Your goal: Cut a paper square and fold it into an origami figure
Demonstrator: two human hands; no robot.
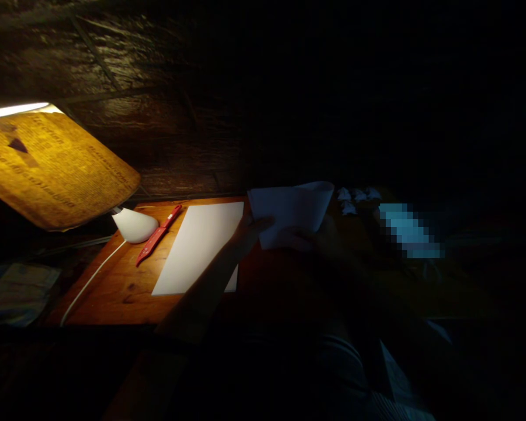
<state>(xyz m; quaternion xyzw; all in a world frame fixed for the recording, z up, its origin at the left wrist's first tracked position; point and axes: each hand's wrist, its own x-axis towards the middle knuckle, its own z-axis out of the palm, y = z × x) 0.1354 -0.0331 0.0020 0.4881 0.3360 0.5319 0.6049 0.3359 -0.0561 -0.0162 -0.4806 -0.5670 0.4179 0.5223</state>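
Between my two hands, raised over the wooden table, is a sheet of paper [289, 207] bent over into a loop at its right side. My left hand [255, 225] grips its left edge, thumb across the front. Low on the right side, my right hand [304, 238] is closed on the same sheet; deep shadow hides part of its fingers. Flat on the table, partly under my left forearm, lies a white sheet or stack of paper [201, 240]. A red knife [159, 235] rests to the left of it.
A lamp with a printed yellow shade [61, 169] and white base [135, 226] lights the left of the wooden table [114, 298]. Its white cord [92, 278] runs over the front edge. Several small folded paper pieces [355, 196] and a pixelated bright screen [409, 231] are at right.
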